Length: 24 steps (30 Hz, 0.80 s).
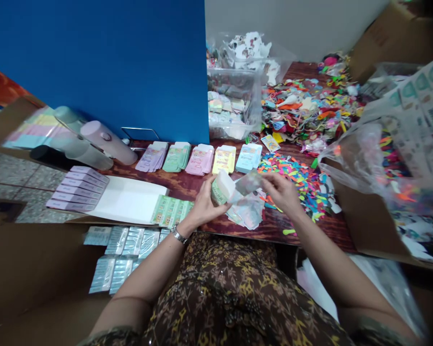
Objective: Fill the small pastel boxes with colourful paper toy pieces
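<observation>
My left hand (206, 204) is closed around a small green printed box (221, 193), whose white flap stands up at the top. Pinched in the fingers of my right hand (283, 192) is a thin, clear plastic packet (248, 182), close to the box's open end. Below it, a loose pile of clear packets (250, 211) lies on the dark red table. Behind my hands stand flat stacks of printed cartons in a row: purple (152, 156), green (176, 156), pink (199, 159), yellow (224, 159) and blue (248, 157).
Colourful small plastic pieces (303, 180) spread right of my hands, with a mixed heap of trinkets (310, 105) behind. A white tray (126, 199) holds purple and green boxes at left. Bottles (106, 139) stand beyond it. Cardboard cartons (29, 269) flank the table.
</observation>
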### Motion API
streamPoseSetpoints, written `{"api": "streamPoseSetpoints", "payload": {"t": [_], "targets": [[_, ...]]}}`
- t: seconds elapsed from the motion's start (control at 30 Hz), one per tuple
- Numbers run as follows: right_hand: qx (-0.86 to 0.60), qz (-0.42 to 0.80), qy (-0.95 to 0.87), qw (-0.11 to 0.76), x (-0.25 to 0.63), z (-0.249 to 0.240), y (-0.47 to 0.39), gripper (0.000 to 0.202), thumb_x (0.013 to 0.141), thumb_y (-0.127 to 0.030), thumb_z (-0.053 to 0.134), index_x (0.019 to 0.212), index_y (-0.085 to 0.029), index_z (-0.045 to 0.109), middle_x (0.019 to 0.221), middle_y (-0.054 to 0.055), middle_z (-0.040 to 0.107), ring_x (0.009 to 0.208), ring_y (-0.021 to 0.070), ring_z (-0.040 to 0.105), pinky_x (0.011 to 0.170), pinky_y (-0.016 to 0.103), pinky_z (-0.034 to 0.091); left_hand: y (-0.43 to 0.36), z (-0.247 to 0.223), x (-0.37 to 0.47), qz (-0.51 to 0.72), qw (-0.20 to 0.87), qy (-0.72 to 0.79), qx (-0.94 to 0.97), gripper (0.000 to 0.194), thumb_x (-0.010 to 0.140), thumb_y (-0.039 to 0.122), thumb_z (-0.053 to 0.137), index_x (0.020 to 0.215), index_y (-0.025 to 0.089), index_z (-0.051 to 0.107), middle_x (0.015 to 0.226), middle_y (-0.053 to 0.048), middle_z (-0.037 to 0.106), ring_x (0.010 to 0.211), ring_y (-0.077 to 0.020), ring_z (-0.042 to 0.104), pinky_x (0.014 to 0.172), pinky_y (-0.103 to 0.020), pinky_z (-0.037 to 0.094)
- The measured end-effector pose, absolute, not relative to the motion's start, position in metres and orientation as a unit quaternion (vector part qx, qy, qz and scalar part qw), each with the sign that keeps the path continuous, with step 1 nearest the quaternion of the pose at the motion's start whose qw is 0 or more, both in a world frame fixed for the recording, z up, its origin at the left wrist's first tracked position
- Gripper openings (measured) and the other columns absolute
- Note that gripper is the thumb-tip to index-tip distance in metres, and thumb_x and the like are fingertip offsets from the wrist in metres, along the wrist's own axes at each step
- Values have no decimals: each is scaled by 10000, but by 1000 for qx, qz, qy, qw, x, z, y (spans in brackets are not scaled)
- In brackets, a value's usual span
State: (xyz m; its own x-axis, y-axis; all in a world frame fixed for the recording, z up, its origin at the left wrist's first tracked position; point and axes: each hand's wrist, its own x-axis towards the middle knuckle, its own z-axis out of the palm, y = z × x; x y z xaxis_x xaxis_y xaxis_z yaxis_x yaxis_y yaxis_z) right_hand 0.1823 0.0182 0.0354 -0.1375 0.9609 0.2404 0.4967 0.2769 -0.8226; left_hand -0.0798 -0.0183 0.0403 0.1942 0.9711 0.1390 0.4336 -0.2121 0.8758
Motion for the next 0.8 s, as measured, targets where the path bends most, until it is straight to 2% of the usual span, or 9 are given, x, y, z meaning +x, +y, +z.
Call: {"api": "streamPoseSetpoints", "payload": {"t": [0.07, 0.1, 0.17, 0.33, 0.47, 0.53, 0.67, 0.77, 0.8], "targets": [[-522, 308, -608, 512, 177, 51, 14, 250, 936, -356, 573, 1154, -240, 616, 911, 10, 710, 700, 147, 667, 649, 294, 573, -19, 34, -79, 383, 312, 542, 680, 807, 703, 399, 800, 1367, 177, 400, 1328, -153, 541, 1230, -317, 533, 1035, -477, 452], [-515, 306, -589, 543, 173, 57, 12, 267, 934, -352, 583, 1179, -249, 605, 926, 8, 708, 698, 143, 667, 646, 293, 580, -19, 31, -78, 384, 290, 549, 683, 786, 701, 417, 808, 1344, 175, 425, 1305, -147, 558, 1211, -311, 546, 1023, -469, 460], [-503, 274, -613, 544, 163, 64, 5, 252, 929, -320, 599, 1173, -261, 628, 959, 13, 715, 745, 149, 681, 686, 304, 589, -20, 29, -75, 381, 256, 555, 694, 755, 707, 450, 809, 1313, 174, 454, 1264, -137, 584, 1167, -297, 567, 991, -448, 479], [-456, 143, -759, 441, 141, 67, -9, 283, 951, -171, 530, 1179, -263, 672, 1046, 53, 720, 946, 181, 675, 851, 357, 562, -21, 30, -64, 357, 178, 544, 738, 681, 757, 496, 760, 1286, 167, 484, 1164, -124, 620, 1081, -289, 581, 932, -426, 496], [-429, 117, -804, 394, 141, 64, -16, 226, 946, -253, 558, 1116, -230, 704, 1093, 97, 678, 1033, 208, 637, 874, 384, 554, -19, 28, -55, 352, 152, 545, 745, 696, 776, 512, 732, 1313, 150, 475, 1138, -137, 619, 1054, -298, 594, 919, -432, 502], [-440, 136, -797, 391, 158, 58, -18, 258, 957, -284, 549, 1171, -225, 680, 1152, 95, 667, 1070, 194, 631, 909, 366, 541, -17, 26, -53, 354, 159, 543, 745, 715, 769, 507, 736, 1331, 152, 470, 1152, -140, 617, 1073, -307, 596, 926, -438, 504], [-607, 108, -696, 368, 240, 33, -20, 286, 977, -305, 486, 1189, -238, 667, 1112, 67, 710, 1041, 197, 649, 919, 350, 521, -16, 26, -53, 343, 191, 539, 745, 755, 755, 471, 748, 1378, 168, 449, 1223, -145, 599, 1138, -329, 580, 950, -457, 502], [-800, 48, -561, 209, 316, 10, -24, 344, 949, -295, 454, 1200, -185, 662, 1141, 116, 697, 983, 221, 664, 899, 347, 510, -16, 25, -54, 336, 204, 540, 744, 781, 751, 463, 750, 1407, 187, 429, 1259, -145, 579, 1163, -332, 571, 974, -470, 493], [-823, 42, -535, 186, 337, 2, -26, 376, 932, -289, 458, 1216, -139, 654, 1133, 160, 690, 941, 246, 669, 873, 376, 512, -16, 25, -53, 334, 208, 538, 746, 784, 752, 464, 749, 1411, 190, 425, 1262, -144, 576, 1167, -330, 570, 980, -471, 491]]}}
